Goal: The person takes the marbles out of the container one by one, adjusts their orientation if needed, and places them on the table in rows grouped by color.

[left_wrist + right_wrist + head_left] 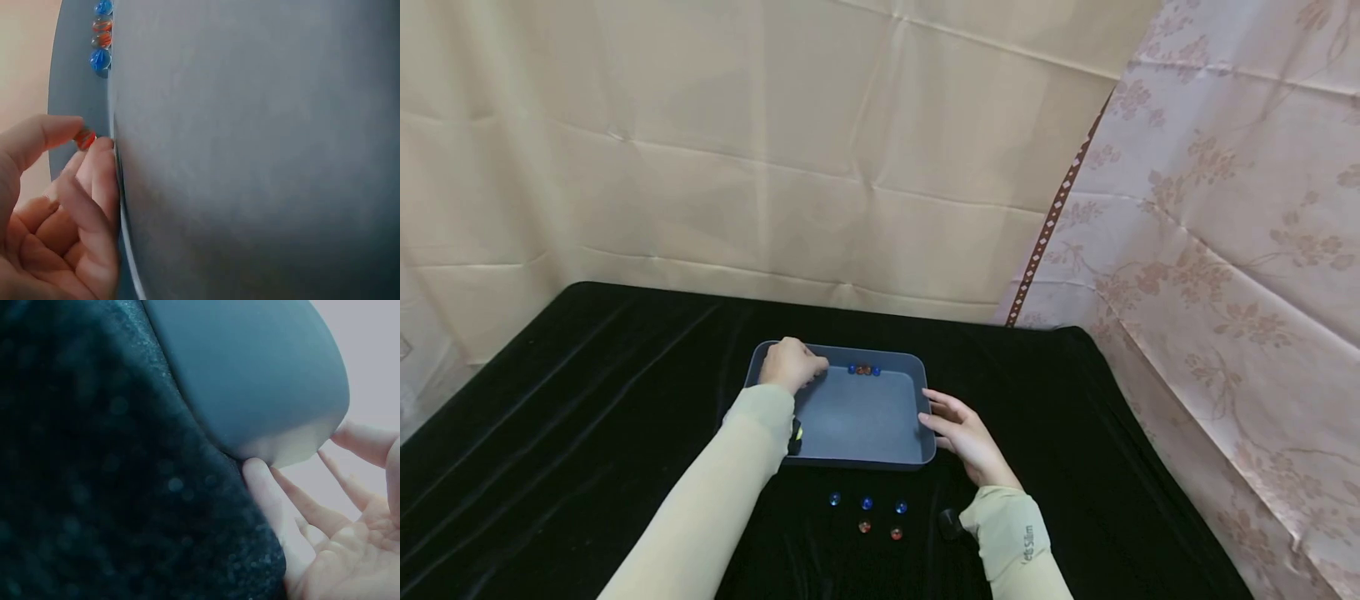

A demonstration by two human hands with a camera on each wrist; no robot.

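Five glass marbles (867,503) lay nearest me on the black surface (625,433); my right hand (968,437), loosely spread, touched the tray (857,421) — my left fingers (62,129) pinched an orange-streaked marble (85,139) inside, left of four lined-up marbles (868,371).

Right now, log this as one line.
left hand: pinches orange-striped glass marble; right hand: touches blue-grey rectangular tray; black cloth: five glass marbles

Soft, diffuse light; black cloth (112,481) blurry in the right-wrist view.
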